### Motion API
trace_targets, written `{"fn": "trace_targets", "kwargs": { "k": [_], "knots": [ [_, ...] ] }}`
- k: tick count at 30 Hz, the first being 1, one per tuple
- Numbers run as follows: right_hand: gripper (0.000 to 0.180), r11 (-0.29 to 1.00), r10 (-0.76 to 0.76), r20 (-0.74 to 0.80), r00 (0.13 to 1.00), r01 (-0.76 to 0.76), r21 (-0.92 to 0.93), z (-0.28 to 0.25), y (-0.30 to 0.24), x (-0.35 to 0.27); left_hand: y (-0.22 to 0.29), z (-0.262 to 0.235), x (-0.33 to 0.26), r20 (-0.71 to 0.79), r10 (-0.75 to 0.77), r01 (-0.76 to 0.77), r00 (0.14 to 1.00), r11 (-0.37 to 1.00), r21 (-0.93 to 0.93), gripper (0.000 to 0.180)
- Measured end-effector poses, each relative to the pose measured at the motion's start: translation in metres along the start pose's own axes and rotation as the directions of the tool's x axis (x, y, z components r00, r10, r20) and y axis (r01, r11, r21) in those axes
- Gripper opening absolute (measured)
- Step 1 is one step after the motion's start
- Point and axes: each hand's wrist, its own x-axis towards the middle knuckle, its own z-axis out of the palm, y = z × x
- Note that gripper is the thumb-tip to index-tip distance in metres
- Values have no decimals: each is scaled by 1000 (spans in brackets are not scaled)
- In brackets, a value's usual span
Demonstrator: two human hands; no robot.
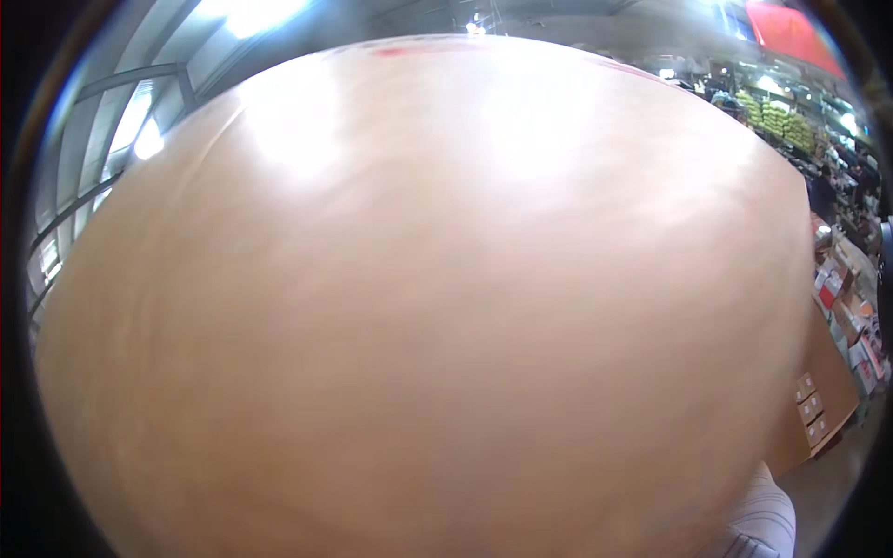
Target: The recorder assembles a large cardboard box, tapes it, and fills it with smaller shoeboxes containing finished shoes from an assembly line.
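Observation:
A big brown cardboard box (419, 307) fills most of the head view, very close up. Its surface is smooth and glossy, with bright light reflected in its upper part and a faint crease at the upper left. Red marks show along its top edge. At the lower right a pale striped sleeve (767, 516) comes out beside the box, likely on my right arm. Neither of my hands can be seen, and how they touch the box is hidden behind or below it.
On the right, an open cardboard carton (823, 386) has several small brown boxes (811, 409) by it. Farther off lie piled packages (851, 307) and stacked yellow-green sacks (777, 121). Something red (791, 35) hangs overhead. Windows and roof beams (139, 79) line the left.

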Motion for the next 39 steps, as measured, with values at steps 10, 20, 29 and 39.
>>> {"fn": "trace_targets", "kwargs": {
  "k": [10, 20, 29, 39],
  "knots": [
    [58, 1000, 9, -268, 963, -9, 3, -62, 122, 138, -247, 173, 23, 127, 53, -68, 990, 991, 117, 52],
    [59, 1000, -19, -229, 973, 15, -21, -40, 197, 271, -376, 315, 25, 114, 67, -87, 991, 981, 176, 48],
    [44, 992, -125, -107, 986, 120, -47, -5, 251, 308, -449, 359, 102, 336, 60, -131, 940, 973, 192, 39],
    [31, 994, -98, 396, 913, 72, 81, -43, 247, 379, -534, 384, 148, 180, 246, -264, 952, 961, 83, 47]
  ]
}}
